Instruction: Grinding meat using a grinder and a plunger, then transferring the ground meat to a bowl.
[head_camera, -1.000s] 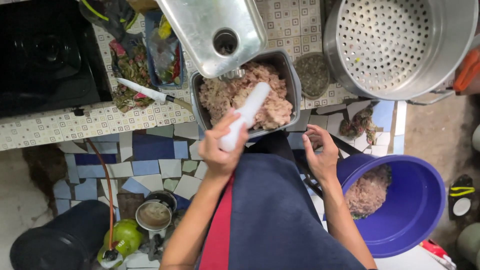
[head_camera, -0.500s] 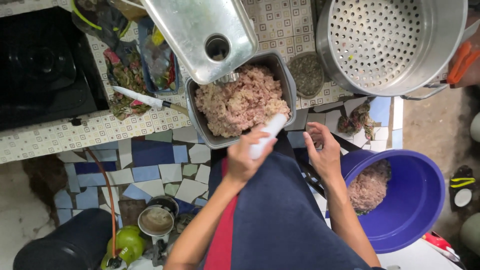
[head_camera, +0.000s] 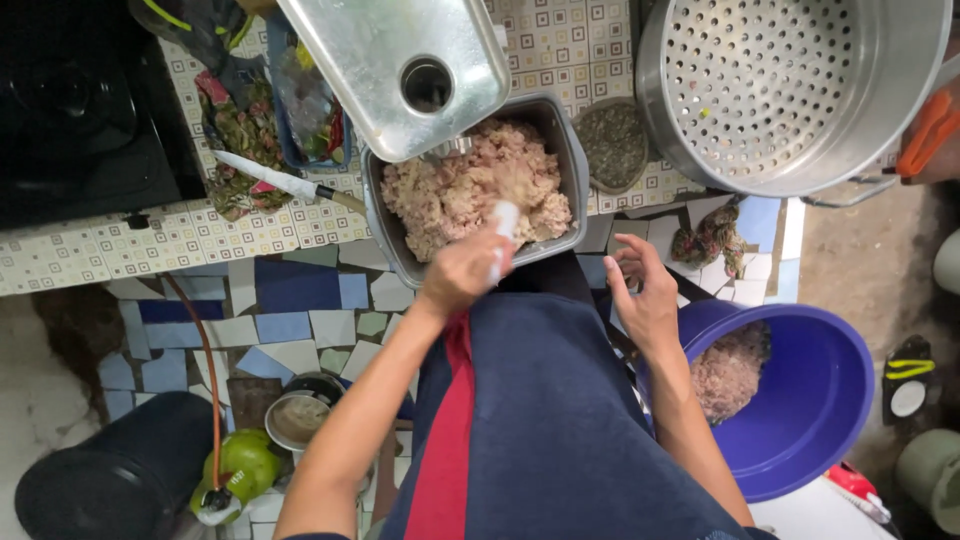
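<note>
Pale pink minced meat (head_camera: 470, 190) fills a grey rectangular pan (head_camera: 570, 150) at the tiled surface's (head_camera: 150, 245) edge, at 12 o'clock from the person. The left hand (head_camera: 462, 272) is wrapped around a white pestle (head_camera: 503, 228), its blurred tip in the mince. The right hand (head_camera: 640, 295) hovers with fingers spread wide, holding nothing, at 4 o'clock from the pan, above a blue bowl (head_camera: 810, 400).

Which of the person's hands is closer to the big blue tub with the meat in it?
The right hand. It hovers open just above and beside the blue tub. The left hand is farther off, holding a white pusher over the metal pan.
</note>
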